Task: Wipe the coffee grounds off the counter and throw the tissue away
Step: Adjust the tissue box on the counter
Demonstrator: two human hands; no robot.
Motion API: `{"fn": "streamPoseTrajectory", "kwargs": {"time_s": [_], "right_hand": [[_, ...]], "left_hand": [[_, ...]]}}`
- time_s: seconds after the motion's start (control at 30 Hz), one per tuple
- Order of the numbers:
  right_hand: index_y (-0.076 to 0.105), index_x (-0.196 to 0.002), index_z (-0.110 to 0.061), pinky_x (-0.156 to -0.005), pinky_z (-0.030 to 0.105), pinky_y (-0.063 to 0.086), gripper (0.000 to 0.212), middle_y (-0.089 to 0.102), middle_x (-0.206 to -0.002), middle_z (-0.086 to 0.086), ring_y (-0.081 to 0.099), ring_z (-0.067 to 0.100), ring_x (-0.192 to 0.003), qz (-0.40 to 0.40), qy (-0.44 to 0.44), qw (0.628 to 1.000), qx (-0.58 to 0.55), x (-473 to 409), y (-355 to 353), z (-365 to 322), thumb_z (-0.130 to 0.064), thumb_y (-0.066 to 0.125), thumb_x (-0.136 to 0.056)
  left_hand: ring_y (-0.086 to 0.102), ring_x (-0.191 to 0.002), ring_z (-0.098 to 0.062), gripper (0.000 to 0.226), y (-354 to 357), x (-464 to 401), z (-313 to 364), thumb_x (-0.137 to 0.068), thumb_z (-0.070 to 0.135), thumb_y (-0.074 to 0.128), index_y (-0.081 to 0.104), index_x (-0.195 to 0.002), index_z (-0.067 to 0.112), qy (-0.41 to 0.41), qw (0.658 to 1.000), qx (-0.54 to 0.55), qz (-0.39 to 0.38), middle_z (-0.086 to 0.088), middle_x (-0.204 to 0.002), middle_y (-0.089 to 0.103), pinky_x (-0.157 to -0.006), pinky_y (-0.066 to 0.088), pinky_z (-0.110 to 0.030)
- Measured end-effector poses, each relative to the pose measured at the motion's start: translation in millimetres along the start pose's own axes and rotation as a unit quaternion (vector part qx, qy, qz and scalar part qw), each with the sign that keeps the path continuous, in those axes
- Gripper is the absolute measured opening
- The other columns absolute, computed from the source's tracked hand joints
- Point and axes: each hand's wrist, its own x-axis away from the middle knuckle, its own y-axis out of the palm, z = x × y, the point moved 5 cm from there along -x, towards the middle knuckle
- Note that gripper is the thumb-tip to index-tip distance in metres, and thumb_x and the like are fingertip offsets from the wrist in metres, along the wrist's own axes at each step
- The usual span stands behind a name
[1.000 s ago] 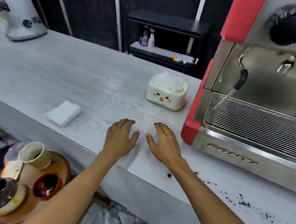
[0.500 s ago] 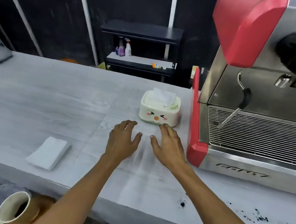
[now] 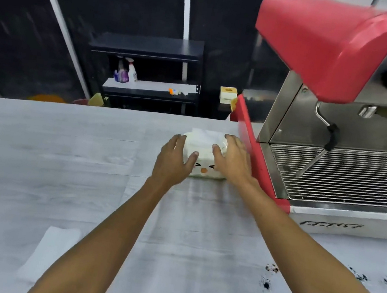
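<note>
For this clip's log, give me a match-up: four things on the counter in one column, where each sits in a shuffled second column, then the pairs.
Things:
1. white tissue box with a cartoon face
2. black coffee grounds
3. folded white napkin
4. red and steel espresso machine

Places:
A. near the counter's front edge, left of the left forearm
B. between the left hand and the right hand
C. along the counter's right side
D. scattered to the right of the right forearm

Pairs: 1-B, 2-D, 3-A, 4-C
</note>
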Motion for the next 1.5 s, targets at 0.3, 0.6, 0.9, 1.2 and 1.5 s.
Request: {"fn": "streamPoseTrajectory", "kwargs": {"time_s": [0.3,0.6,0.9,1.2,1.5], "right_hand": [[0.044,-0.134,-0.009,-0.1,0.043,0.039,0.062,0.049,-0.137,0.01,0.042,0.03,-0.126,-0.051,0.086,0.995,0.023,-46.7,28.4,17.6,-0.052,0.052,-0.089],[0.05,-0.133,-0.024,-0.103,0.046,0.039,0.057,0.053,-0.135,0.005,0.047,0.029,-0.123,-0.048,0.16,0.983,-0.078,-59.7,45.6,32.4,-0.051,0.059,-0.083],[0.07,-0.095,-0.021,-0.091,0.041,0.048,0.016,0.068,-0.104,-0.001,0.059,0.023,-0.104,0.011,0.194,0.964,-0.179,-65.8,44.0,34.5,-0.025,0.066,-0.08],[0.064,-0.097,-0.01,-0.078,0.019,0.048,0.013,0.064,-0.085,-0.006,0.06,0.012,-0.082,0.117,0.101,0.959,-0.238,-37.6,5.5,6.9,-0.016,0.058,-0.086],[0.06,-0.106,-0.016,-0.066,0.024,0.054,0.016,0.068,-0.089,-0.005,0.064,0.009,-0.081,0.134,0.093,0.921,-0.353,38.4,-13.2,-16.4,-0.017,0.058,-0.09]], "left_hand": [[0.014,-0.147,-0.025,0.07,32.9,-19.0,-8.7,-0.097,0.053,0.039,0.019,-0.152,0.014,-0.023,0.998,0.011,-0.052,-0.008,-0.162,0.012,-0.113,0.025,-0.046],[0.012,-0.147,-0.022,0.071,42.9,-14.5,-15.3,-0.097,0.055,0.035,0.018,-0.152,0.013,-0.026,0.999,0.004,-0.041,-0.005,-0.163,0.006,-0.114,0.028,-0.046],[0.01,-0.148,-0.019,0.071,44.2,-13.2,-15.7,-0.097,0.056,0.034,0.019,-0.152,0.014,-0.027,0.999,0.011,-0.041,-0.003,-0.163,0.005,-0.114,0.028,-0.047],[0.011,-0.148,-0.02,0.073,43.2,-12.3,-15.4,-0.096,0.059,0.037,0.017,-0.153,0.018,-0.037,0.998,0.042,-0.036,0.002,-0.163,-0.001,-0.113,0.032,-0.046],[0.015,-0.146,-0.018,0.065,27.4,33.7,-13.9,-0.097,0.043,0.05,0.022,-0.15,0.018,-0.018,0.993,0.118,0.023,0.002,-0.161,0.005,-0.113,0.032,-0.038]]}}
